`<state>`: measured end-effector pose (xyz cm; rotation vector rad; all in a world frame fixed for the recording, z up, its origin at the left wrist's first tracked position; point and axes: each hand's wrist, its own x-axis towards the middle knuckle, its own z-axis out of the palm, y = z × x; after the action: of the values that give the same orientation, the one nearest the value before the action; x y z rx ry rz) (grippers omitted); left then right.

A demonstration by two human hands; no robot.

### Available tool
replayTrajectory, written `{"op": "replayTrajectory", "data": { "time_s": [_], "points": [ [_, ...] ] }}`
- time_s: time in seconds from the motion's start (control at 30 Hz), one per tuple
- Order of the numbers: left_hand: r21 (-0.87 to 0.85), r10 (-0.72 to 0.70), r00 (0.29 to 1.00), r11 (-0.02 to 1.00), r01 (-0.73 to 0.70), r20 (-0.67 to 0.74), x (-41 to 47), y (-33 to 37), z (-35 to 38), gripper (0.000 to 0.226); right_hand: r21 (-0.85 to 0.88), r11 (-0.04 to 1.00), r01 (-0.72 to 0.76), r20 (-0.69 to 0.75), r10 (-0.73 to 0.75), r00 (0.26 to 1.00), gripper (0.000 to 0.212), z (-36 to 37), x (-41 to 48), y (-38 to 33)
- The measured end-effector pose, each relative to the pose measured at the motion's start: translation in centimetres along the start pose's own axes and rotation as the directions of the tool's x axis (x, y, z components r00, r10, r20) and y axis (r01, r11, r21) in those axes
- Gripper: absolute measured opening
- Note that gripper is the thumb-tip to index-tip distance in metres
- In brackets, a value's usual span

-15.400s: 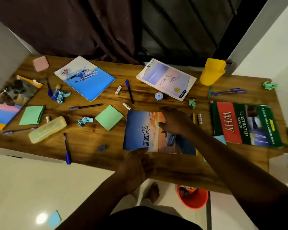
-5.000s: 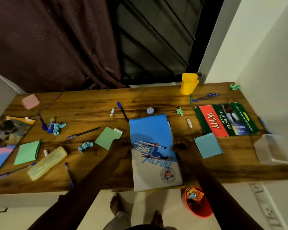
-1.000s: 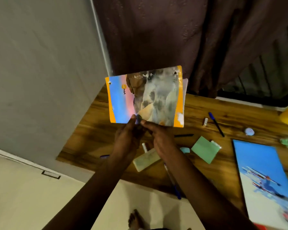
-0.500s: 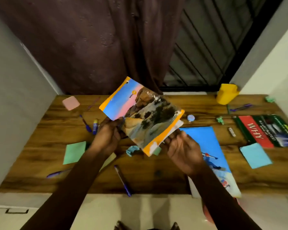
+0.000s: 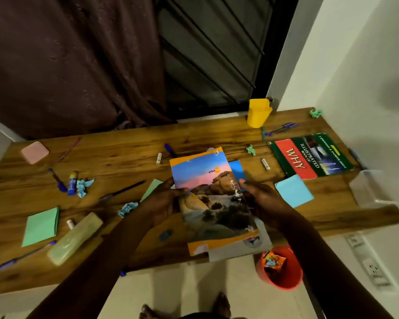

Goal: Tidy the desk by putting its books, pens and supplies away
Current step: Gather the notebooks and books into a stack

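Surface [image 5: 194, 139] cluttered: books, pens, notes on all sides of hands. Landscape notebook [image 5: 213, 201] between both hands, lowered onto blue book [image 5: 236, 171] under it — likely stacking books into one pile. Left hand [image 5: 159, 203] pinching notebook's left edge; right hand [image 5: 260, 199] gripping right edge to square it. WHY book [image 5: 309, 157] far right of right hand, unstacked. Pens [image 5: 122, 191] left of left hand, untouched.
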<state>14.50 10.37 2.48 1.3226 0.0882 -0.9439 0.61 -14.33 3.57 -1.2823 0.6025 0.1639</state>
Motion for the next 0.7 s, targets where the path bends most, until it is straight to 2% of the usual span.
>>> {"op": "replayTrajectory", "data": {
  "time_s": [0.13,0.2,0.33,0.5,0.57,0.7],
  "points": [
    [0.07,-0.008,1.0,0.998,0.009,-0.019,1.7,-2.2,2.2,0.045,-0.141,0.99,0.021,-0.018,-0.024,1.0,0.027,-2.6,-0.4,0.5],
    [0.111,0.006,0.996,0.994,0.004,-0.084,2.5,-3.1,3.1,0.051,-0.156,0.988,0.019,-0.07,-0.03,0.997,0.023,-4.0,0.2,1.3],
    [0.274,0.059,0.979,0.962,-0.003,-0.196,3.3,-4.0,4.6,0.051,-0.226,0.974,-0.002,-0.137,-0.03,0.99,0.024,-5.5,1.4,2.2],
    [0.427,0.162,0.958,0.903,-0.046,-0.238,3.9,-4.7,5.9,0.047,-0.358,0.933,0.035,-0.132,-0.088,0.987,0.024,-6.3,2.5,3.2],
    [0.517,0.235,0.939,0.853,-0.076,-0.25,4.2,-4.8,6.0,0.048,-0.414,0.908,0.061,-0.103,-0.113,0.988,0.019,-6.6,2.9,3.6],
    [0.721,0.377,0.897,0.686,-0.103,-0.23,4.8,-5.3,5.4,0.052,-0.589,0.804,0.078,-0.09,-0.162,0.983,0.013,-6.6,3.4,4.3]
  ]
}}
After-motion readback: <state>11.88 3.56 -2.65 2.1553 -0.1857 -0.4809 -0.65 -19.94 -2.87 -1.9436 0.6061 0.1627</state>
